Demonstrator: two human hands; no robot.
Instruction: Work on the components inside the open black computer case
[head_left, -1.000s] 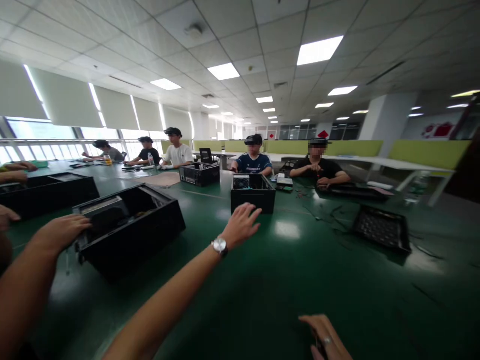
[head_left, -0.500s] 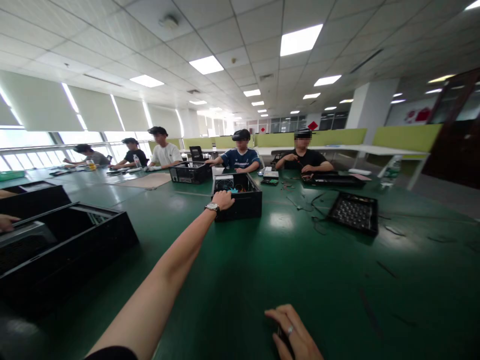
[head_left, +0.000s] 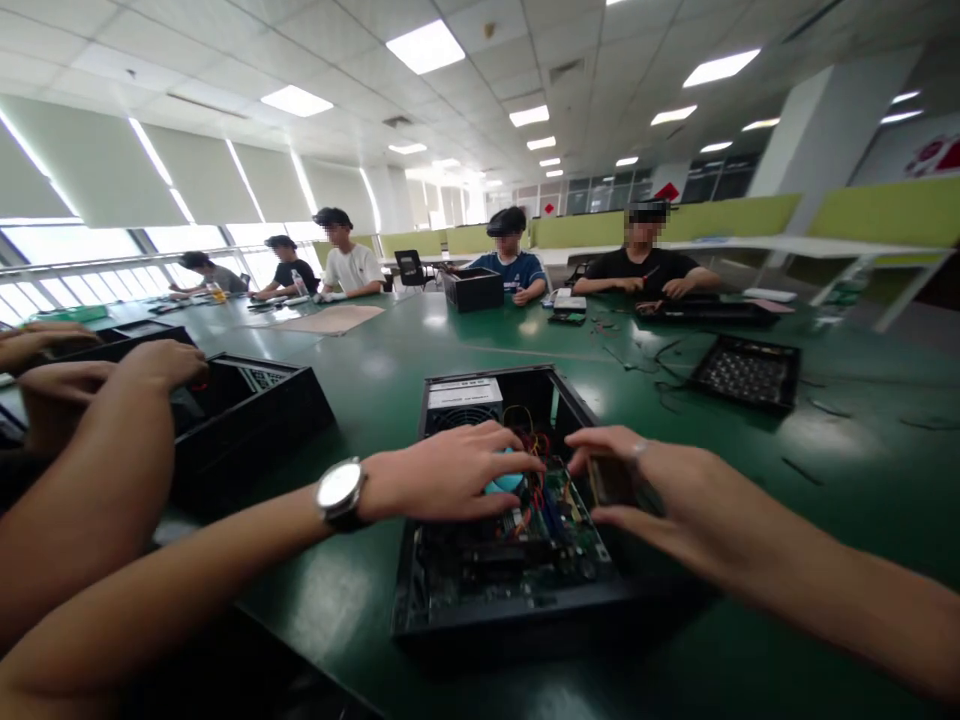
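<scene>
An open black computer case (head_left: 525, 600) lies right in front of me. Inside it are a silver power supply (head_left: 463, 393), coloured cables and a green circuit board (head_left: 592, 525). My left hand (head_left: 450, 470), a watch at its wrist, hovers over the case with fingers stretched out, beside a light-blue round part (head_left: 504, 484) that it partly covers. Over the case's right side, my right hand (head_left: 660, 490) holds a small dark object (head_left: 613, 482) with a brownish edge between thumb and fingers. Its kind cannot be made out.
At left, another person's arms (head_left: 112, 440) reach into a second black case (head_left: 255, 410). A third case (head_left: 474, 290) stands across the green table (head_left: 360, 380). Right of mine lie a black panel (head_left: 746, 375) and loose cables. Several people sit along the far side.
The computer case has come much nearer to me. My left hand has let go of its edge and is over its inside. My right hand has risen to the case with the dark object.
</scene>
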